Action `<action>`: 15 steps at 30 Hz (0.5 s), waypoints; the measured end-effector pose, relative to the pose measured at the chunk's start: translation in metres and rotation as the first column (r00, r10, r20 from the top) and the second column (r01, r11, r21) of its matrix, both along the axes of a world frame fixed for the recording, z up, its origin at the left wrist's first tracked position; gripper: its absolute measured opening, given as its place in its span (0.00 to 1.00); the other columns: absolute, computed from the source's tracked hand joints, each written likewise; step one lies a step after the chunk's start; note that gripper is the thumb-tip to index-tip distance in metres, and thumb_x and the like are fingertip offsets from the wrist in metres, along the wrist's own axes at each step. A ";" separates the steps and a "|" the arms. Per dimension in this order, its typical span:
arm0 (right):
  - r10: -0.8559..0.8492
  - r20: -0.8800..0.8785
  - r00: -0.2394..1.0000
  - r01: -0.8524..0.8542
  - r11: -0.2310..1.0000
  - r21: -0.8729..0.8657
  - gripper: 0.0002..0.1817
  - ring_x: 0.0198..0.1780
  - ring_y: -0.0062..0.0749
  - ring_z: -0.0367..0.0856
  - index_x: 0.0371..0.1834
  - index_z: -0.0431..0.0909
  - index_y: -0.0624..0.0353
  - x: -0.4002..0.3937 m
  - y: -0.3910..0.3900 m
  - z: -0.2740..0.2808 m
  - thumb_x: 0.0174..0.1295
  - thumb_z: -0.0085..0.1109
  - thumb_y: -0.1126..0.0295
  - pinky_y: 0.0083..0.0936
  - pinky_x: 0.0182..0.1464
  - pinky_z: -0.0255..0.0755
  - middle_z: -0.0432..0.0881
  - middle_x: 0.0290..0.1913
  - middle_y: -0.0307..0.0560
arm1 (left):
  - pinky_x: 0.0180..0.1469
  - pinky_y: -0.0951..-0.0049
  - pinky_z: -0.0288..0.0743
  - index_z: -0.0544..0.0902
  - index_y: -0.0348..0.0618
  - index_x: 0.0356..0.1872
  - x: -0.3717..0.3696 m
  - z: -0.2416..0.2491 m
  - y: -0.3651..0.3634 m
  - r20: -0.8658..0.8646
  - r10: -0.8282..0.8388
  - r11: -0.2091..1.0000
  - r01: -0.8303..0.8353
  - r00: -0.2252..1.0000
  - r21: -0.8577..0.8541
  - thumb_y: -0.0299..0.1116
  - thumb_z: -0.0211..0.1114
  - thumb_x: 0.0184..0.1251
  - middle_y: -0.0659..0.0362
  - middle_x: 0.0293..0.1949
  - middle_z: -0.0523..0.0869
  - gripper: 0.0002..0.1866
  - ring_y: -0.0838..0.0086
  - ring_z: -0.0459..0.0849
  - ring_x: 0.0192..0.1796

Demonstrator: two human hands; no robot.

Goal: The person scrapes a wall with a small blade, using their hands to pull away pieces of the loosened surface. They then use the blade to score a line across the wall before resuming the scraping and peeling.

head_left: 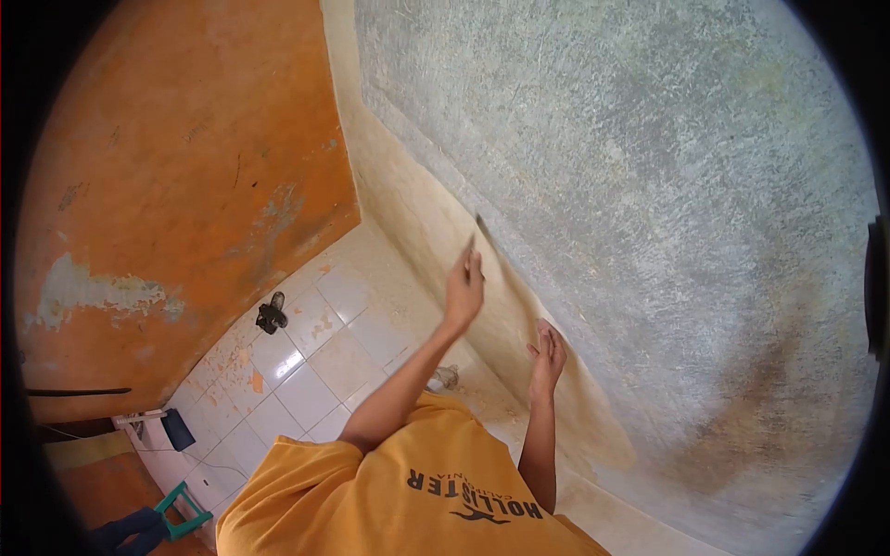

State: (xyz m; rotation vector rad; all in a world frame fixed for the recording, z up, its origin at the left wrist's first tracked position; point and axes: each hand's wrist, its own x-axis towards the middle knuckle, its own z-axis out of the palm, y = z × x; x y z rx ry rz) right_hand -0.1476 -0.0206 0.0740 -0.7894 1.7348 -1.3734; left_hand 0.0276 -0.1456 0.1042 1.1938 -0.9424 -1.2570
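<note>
In the head view, my left hand (465, 289) is closed around a thin, dark, blade-like tool (472, 243), partly hidden by the fingers. Its tip points up toward the edge where a pale, smooth strip (417, 199) meets the rough grey wall (630, 185). A small dark mark or gap shows at that edge just beyond the tip. Lower along the same edge, my right hand (547, 357) rests against the wall, fingers stretched upward and thumb apart. No tool shows in it.
An orange wall (204, 139) with flaked patches stands on the left. Orange flakes lie on white floor tiles (308, 397). A dark object (271, 314) and a pale crumpled item (447, 376) are on the floor. A green stool (190, 510) stands lower left, beside someone's dark-clad legs (130, 533).
</note>
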 end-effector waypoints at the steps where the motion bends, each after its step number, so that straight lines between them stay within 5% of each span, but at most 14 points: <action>1: 0.000 0.000 1.000 0.000 1.000 0.004 0.22 0.69 0.33 0.78 0.67 0.78 0.63 -0.002 -0.001 -0.001 0.80 0.52 0.59 0.34 0.60 0.79 0.80 0.68 0.47 | 0.25 0.78 0.64 0.69 0.39 0.78 -0.005 -0.002 0.010 0.035 -0.048 0.998 0.047 0.998 0.031 0.43 0.50 0.86 0.66 0.23 0.71 0.27 0.84 0.66 0.23; 5: -0.014 0.024 1.000 0.014 1.000 0.006 0.22 0.69 0.34 0.78 0.67 0.78 0.64 -0.007 -0.001 -0.004 0.80 0.52 0.60 0.34 0.59 0.80 0.81 0.67 0.48 | 0.19 0.76 0.64 0.70 0.43 0.77 0.019 0.003 -0.021 -0.147 0.010 0.992 0.009 0.989 0.125 0.45 0.51 0.86 0.66 0.21 0.72 0.27 0.83 0.68 0.18; 8: 0.001 -0.003 1.000 -0.001 1.000 -0.020 0.22 0.69 0.34 0.78 0.67 0.78 0.65 -0.004 0.001 -0.005 0.79 0.52 0.60 0.34 0.58 0.80 0.81 0.66 0.48 | 0.21 0.77 0.65 0.71 0.42 0.77 0.011 0.005 -0.013 -0.060 0.006 0.988 0.004 0.998 0.155 0.45 0.50 0.86 0.66 0.21 0.72 0.27 0.84 0.68 0.20; 9: 0.002 0.000 1.000 -0.002 1.000 -0.007 0.22 0.69 0.34 0.78 0.67 0.78 0.65 -0.004 -0.001 -0.005 0.79 0.52 0.60 0.34 0.58 0.80 0.81 0.66 0.48 | 0.23 0.78 0.65 0.70 0.41 0.77 -0.001 -0.014 -0.003 -0.005 0.009 1.000 -0.009 1.000 0.009 0.46 0.50 0.86 0.66 0.22 0.72 0.28 0.84 0.68 0.22; 12: 0.011 0.001 1.000 -0.011 1.000 0.006 0.22 0.69 0.34 0.78 0.66 0.78 0.64 -0.008 -0.004 -0.005 0.79 0.53 0.59 0.34 0.58 0.80 0.80 0.67 0.49 | 0.20 0.81 0.63 0.66 0.46 0.79 -0.005 -0.018 0.007 0.018 -0.057 0.998 0.057 0.998 -0.004 0.49 0.51 0.85 0.71 0.21 0.67 0.30 0.87 0.64 0.21; 15: 0.004 0.004 1.000 -0.004 1.000 -0.005 0.23 0.69 0.34 0.78 0.66 0.78 0.64 -0.005 0.004 -0.006 0.79 0.53 0.59 0.33 0.59 0.80 0.80 0.68 0.48 | 0.22 0.78 0.63 0.68 0.42 0.78 0.015 0.005 -0.014 -0.093 -0.022 0.992 0.033 0.995 0.125 0.45 0.49 0.86 0.68 0.22 0.69 0.28 0.84 0.66 0.22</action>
